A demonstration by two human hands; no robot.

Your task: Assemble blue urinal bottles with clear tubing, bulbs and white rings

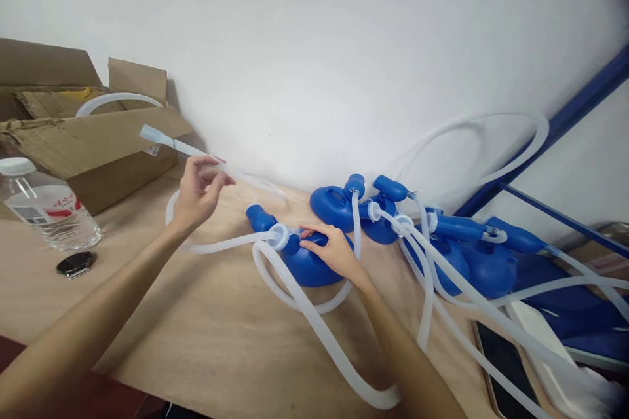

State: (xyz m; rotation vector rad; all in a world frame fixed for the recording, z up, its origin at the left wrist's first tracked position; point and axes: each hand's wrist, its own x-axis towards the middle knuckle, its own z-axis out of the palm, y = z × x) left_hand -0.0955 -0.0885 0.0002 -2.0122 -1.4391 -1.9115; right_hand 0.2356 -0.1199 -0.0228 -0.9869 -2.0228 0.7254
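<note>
The person's left hand (204, 177) hung above the bench (216, 347) with fingers half curled and a gap between them and the thumb. A thin white hose (185, 147) ran past the fingertips; whether that grip pinched it or only brushed it could not be made out. From the left hand, the hose's pale tip (156, 135) lay near, toward ten o'clock, and the hose's length ran along a slanting line from ten to four. The left hand was the nearer of the two to this tip.

The right hand (331, 249) rested on a blue bottle (317, 272), its fingers and thumb moderately parted and bent over the top; how firmly its grip held the bottle was unclear. The bottle's body lay directly beneath that hand, toward four o'clock from the left one. A white cap (280, 236) sat at about ten o'clock from the right hand, just beside its fingertips, with a blue nozzle (260, 217) slightly farther out the same way.

More blue bottles (452, 265) lay toward three o'clock from the right hand, and a phone (508, 370) toward four. A cardboard box (122, 173) stood at ten o'clock from the left hand, a water bottle (54, 209) near nine.
</note>
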